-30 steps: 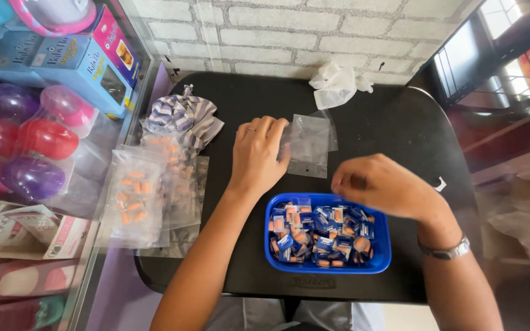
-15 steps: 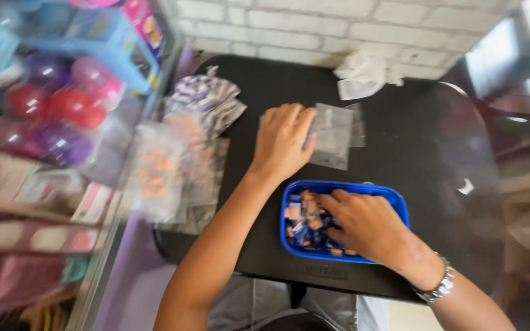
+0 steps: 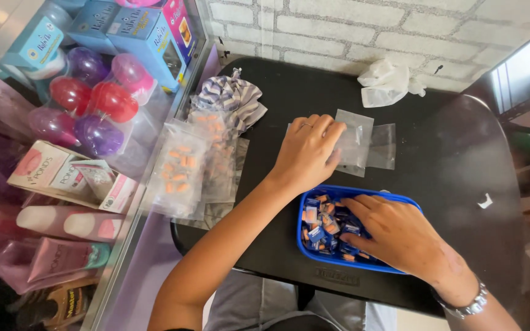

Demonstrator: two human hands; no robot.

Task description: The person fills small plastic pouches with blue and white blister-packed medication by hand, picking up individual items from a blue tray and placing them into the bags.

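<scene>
My left hand [image 3: 307, 152] lies on the black table [image 3: 449, 159], its fingertips pressing and gripping the edge of a small clear plastic bag [image 3: 356, 142] that sits on top of other empty clear bags [image 3: 383, 147]. My right hand [image 3: 400, 234] is down inside a blue plastic tray [image 3: 302, 246] near the table's front edge. Its fingers curl into several small wrapped pieces [image 3: 321, 228] in blue and orange. Whether any piece is between those fingers is hidden.
A pile of filled clear bags with orange pieces [image 3: 186, 167] lies at the table's left edge, with striped wrappers [image 3: 231, 98] behind it. A crumpled white glove [image 3: 387, 83] sits by the brick wall. On the left is a glass display with boxes and coloured balls [image 3: 93, 101].
My right hand came from above the tray down into the pieces. My left hand stays on the clear bag. The camera has shifted its view.
</scene>
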